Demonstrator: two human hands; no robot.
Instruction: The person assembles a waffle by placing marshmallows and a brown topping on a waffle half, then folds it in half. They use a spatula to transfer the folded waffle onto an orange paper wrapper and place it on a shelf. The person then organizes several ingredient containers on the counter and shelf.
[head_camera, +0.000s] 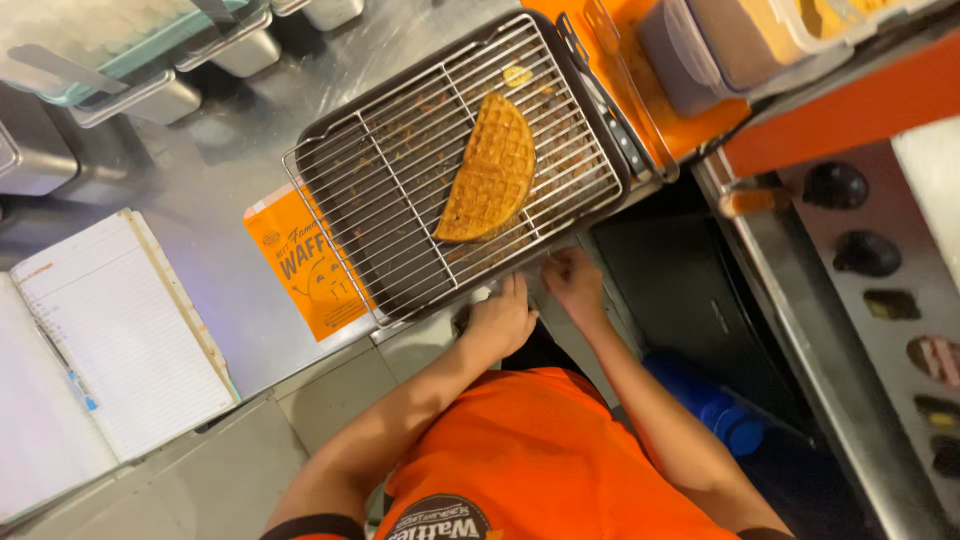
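One folded golden-brown waffle on one wire cooling rack. One dark metal tray beneath. One orange paper sleeve. One open lined notebook. One blue plastic bottle. Two bare hands: left hand, right hand.

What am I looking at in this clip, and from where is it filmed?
One picture, from a camera worn on a person's head, looking down at their orange shirt and bare arms. The left hand and right hand are at the near edge of a steel counter; whether they hold anything cannot be told. On the counter is a dark tray with a wire cooling rack bearing a folded golden waffle. An orange paper sleeve lies partly under the tray, and a lined open notebook lies at the left.
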